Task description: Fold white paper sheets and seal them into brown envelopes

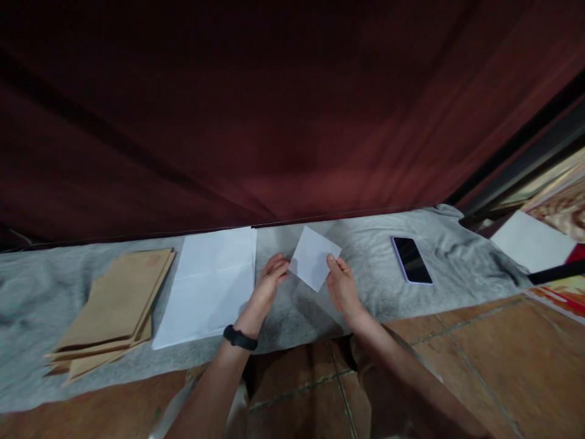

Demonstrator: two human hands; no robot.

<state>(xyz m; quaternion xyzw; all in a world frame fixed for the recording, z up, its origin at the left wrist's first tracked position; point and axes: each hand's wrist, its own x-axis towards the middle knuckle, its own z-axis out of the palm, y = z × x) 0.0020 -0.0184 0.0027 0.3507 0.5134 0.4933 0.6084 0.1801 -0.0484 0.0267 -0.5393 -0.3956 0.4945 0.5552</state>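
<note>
No readable text anywhere. A faint reddish mark sits on the top brown envelope (121, 296), left of frame, too blurred to read. The small white paper (314, 259), centre, shows a plain face. The phone (411, 260), right of centre, shows a dark screen.

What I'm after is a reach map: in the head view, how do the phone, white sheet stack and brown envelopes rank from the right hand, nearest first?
1. phone, right of the right hand holding the small white paper.
2. white sheet stack, left, beyond the left hand.
3. brown envelopes, far left.
</note>
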